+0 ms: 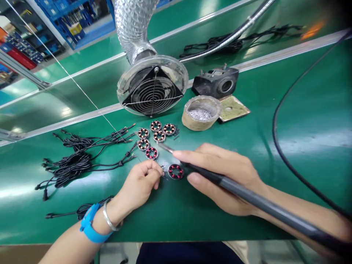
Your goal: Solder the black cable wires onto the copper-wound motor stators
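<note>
My left hand (145, 179) is pinched on thin wires (165, 171) beside a round coil with red windings (176, 171) on the green table. My right hand (228, 176) holds a black soldering iron (236, 187) like a pen, its metal tip (164, 147) pointing left above the table, near the other coils. A second red-wound coil (151, 153) lies just beyond my left hand. Several copper-wound coils (159, 136) form a cluster behind it, with small dark tubes (176, 134) at their right.
Black cable bundles (74, 161) lie at the left. A fume extractor (153, 91) stands behind the coils. Beside it are a round tub (201, 113), a yellowish sponge tray (233, 109) and a black iron stand (216, 82). A black cord (277, 139) curves along the right.
</note>
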Demonstrator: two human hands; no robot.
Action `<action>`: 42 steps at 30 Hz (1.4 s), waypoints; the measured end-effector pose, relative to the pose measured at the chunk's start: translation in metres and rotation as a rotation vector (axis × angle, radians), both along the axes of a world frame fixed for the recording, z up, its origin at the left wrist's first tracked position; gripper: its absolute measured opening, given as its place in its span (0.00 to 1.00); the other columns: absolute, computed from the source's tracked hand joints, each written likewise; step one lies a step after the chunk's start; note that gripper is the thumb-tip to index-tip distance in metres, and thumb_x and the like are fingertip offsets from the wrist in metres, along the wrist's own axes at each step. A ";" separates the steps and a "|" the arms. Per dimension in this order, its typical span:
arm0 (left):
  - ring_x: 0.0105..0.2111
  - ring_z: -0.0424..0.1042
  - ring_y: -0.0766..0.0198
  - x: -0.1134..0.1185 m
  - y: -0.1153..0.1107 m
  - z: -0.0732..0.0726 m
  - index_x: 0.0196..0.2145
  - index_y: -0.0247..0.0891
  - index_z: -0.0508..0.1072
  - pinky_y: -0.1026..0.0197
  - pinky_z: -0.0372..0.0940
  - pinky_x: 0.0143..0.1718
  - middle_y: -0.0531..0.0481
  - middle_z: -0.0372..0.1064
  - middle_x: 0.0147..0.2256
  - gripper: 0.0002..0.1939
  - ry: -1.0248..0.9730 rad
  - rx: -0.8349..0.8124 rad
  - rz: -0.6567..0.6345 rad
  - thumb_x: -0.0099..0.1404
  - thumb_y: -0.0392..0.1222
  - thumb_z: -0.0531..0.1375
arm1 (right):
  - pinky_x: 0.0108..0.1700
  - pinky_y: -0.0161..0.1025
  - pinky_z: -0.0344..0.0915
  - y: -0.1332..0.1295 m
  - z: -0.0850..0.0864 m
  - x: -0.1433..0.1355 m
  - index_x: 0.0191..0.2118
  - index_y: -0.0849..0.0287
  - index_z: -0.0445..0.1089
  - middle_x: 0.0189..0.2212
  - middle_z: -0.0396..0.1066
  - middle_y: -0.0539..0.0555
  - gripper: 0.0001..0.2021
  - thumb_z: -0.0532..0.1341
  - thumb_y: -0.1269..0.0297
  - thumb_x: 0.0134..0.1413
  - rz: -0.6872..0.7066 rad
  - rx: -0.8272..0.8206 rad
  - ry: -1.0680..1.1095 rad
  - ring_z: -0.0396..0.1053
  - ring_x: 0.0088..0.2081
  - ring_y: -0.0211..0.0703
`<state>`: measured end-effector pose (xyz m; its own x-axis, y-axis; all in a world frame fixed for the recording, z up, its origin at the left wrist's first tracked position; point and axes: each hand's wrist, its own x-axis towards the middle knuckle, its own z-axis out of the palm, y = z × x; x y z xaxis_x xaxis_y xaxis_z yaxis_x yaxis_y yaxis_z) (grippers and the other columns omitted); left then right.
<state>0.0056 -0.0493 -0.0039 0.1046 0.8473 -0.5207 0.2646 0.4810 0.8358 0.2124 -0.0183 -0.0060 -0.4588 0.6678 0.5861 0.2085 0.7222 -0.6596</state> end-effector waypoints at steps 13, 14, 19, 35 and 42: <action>0.16 0.49 0.73 0.001 0.000 -0.001 0.26 0.36 0.66 0.68 0.45 0.19 0.60 0.55 0.16 0.08 0.035 -0.022 0.007 0.59 0.42 0.54 | 0.24 0.37 0.60 -0.003 0.009 0.010 0.38 0.56 0.69 0.24 0.69 0.50 0.13 0.54 0.76 0.46 0.082 -0.186 0.096 0.64 0.21 0.37; 0.16 0.49 0.73 0.001 0.000 -0.002 0.26 0.36 0.66 0.68 0.45 0.19 0.60 0.55 0.16 0.08 0.033 -0.021 0.004 0.59 0.42 0.54 | 0.24 0.37 0.60 -0.003 0.009 0.010 0.37 0.56 0.69 0.24 0.69 0.50 0.13 0.54 0.76 0.46 0.080 -0.184 0.093 0.64 0.21 0.37; 0.16 0.48 0.73 0.000 0.000 -0.001 0.26 0.37 0.66 0.68 0.45 0.19 0.60 0.55 0.16 0.08 0.030 -0.011 -0.010 0.60 0.42 0.54 | 0.25 0.37 0.60 -0.003 0.007 0.010 0.37 0.56 0.69 0.23 0.68 0.49 0.13 0.54 0.76 0.46 0.092 -0.171 0.093 0.63 0.21 0.36; 0.17 0.48 0.73 0.001 0.001 -0.001 0.24 0.37 0.64 0.68 0.45 0.19 0.60 0.54 0.16 0.10 0.023 -0.006 -0.016 0.62 0.43 0.55 | 0.26 0.41 0.62 -0.008 0.013 0.016 0.41 0.55 0.69 0.27 0.71 0.52 0.14 0.55 0.75 0.50 0.062 -0.176 0.096 0.65 0.22 0.39; 0.17 0.48 0.73 0.000 0.001 0.000 0.26 0.37 0.65 0.68 0.44 0.19 0.61 0.54 0.16 0.09 0.022 -0.011 -0.016 0.62 0.42 0.54 | 0.25 0.41 0.60 -0.009 0.010 0.014 0.43 0.54 0.69 0.25 0.68 0.52 0.13 0.56 0.72 0.53 0.004 -0.134 0.107 0.62 0.23 0.40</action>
<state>0.0059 -0.0483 -0.0037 0.1060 0.8398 -0.5325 0.2908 0.4859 0.8242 0.2261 -0.0270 0.0042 -0.4010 0.7417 0.5377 0.1291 0.6269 -0.7684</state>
